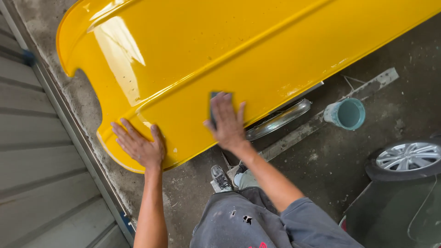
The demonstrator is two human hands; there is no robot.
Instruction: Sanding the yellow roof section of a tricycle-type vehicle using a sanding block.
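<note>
Bare forearms — grey, hole-worn trousers (243, 216) — grey sneaker (221, 178).
</note>
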